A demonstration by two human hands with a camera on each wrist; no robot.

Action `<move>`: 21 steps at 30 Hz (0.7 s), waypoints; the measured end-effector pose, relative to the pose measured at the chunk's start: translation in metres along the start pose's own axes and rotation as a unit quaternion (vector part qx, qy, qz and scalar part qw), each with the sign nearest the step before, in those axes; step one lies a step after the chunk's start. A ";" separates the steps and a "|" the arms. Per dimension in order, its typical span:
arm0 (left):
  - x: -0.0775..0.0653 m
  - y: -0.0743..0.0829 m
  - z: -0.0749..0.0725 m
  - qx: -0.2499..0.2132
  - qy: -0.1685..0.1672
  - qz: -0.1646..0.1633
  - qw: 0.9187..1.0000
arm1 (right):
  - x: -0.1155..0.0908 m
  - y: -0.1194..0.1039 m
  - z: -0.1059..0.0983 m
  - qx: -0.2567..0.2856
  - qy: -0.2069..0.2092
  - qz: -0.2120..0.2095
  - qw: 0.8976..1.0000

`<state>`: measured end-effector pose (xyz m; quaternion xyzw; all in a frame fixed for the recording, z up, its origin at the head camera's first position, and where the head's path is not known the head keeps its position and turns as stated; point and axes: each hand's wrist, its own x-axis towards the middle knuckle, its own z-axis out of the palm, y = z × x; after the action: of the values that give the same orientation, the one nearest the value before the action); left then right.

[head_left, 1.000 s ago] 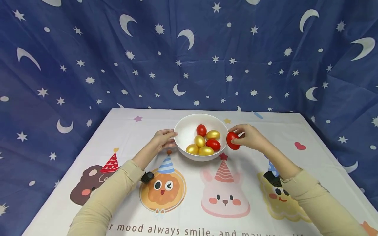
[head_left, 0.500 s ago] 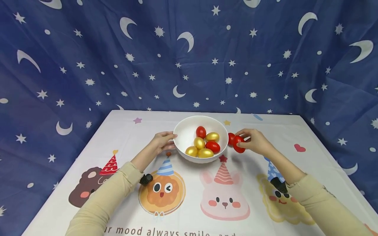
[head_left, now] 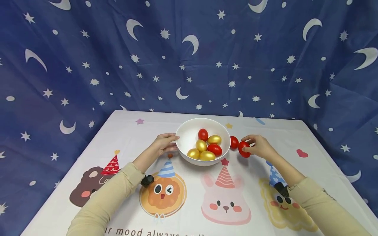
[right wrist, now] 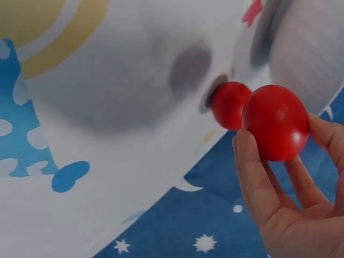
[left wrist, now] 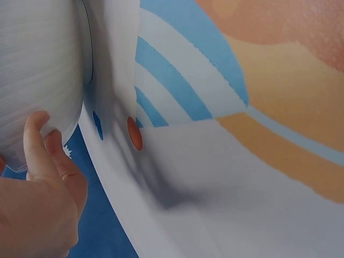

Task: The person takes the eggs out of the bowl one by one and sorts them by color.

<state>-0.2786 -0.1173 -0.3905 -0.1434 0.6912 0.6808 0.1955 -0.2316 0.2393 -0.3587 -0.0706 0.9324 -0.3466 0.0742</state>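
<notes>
As the right hand (head_left: 260, 147) pinches a glossy red egg (head_left: 243, 149) above the white printed surface (head_left: 147, 134), I'd guess it light, stiff and slippery, safest held round its middle; beyond lies another glossy red egg (head_left: 234, 142), beside the round white bowl (head_left: 188, 136) the left hand (head_left: 163, 143) grips

Bowl (head_left: 187, 137) sitting near my table's (head_left: 283, 131) far edge, eggs (head_left: 214, 150) lying inside, loose egg (head_left: 234, 143) just right, held egg (head_left: 243, 149) further right.

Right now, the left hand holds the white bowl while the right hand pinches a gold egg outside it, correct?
Not quite: the right hand pinches a red egg, as the right wrist view shows; the left hand does hold the white bowl.
</notes>
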 end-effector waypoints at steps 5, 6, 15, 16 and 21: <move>0.000 -0.002 0.002 0.000 -0.002 -0.003 1.000 | 0.007 0.009 0.001 -0.005 -0.004 0.011 1.000; 0.000 -0.002 0.002 0.001 -0.001 -0.003 1.000 | 0.008 0.010 0.001 -0.004 -0.006 0.014 1.000; -0.001 -0.001 0.001 -0.002 0.001 -0.002 1.000 | 0.029 0.018 0.000 -0.012 -0.012 0.048 0.999; -0.001 -0.001 0.001 -0.001 0.000 -0.003 1.000 | 0.031 0.019 0.000 -0.013 -0.014 0.056 0.998; 0.000 0.000 0.000 0.002 -0.001 -0.005 1.000 | 0.040 0.023 -0.002 -0.018 -0.014 0.073 0.997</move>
<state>-0.2788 -0.1169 -0.3909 -0.1459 0.6917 0.6786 0.1994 -0.2725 0.2505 -0.3761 -0.0083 0.9402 -0.3220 0.1111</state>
